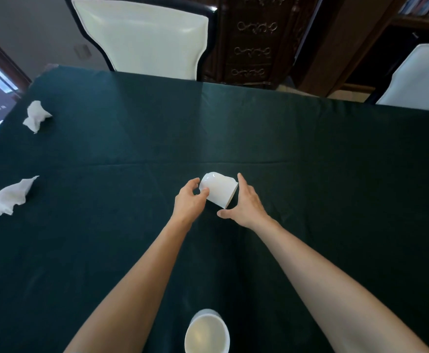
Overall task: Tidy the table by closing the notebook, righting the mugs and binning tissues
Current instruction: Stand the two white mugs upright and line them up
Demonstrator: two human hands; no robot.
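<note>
A white mug (pixel 218 189) is tilted at the middle of the dark green tablecloth (pixel 310 174), its base up and to the left, its rim down and to the right. My left hand (pixel 189 202) grips its base end. My right hand (pixel 246 205) cups the rim end with spread fingers. A second white mug (pixel 207 332) stands upright at the near edge, mouth up. Two crumpled white tissues lie at the left: one at the far left corner (pixel 36 117), one at the left edge (pixel 3 200). No notebook is in view.
Two white-cushioned chairs stand beyond the far table edge, one at the centre-left (pixel 142 34) and one at the right (pixel 419 77). A dark carved wooden cabinet (pixel 254 39) stands between them. No bin is in view.
</note>
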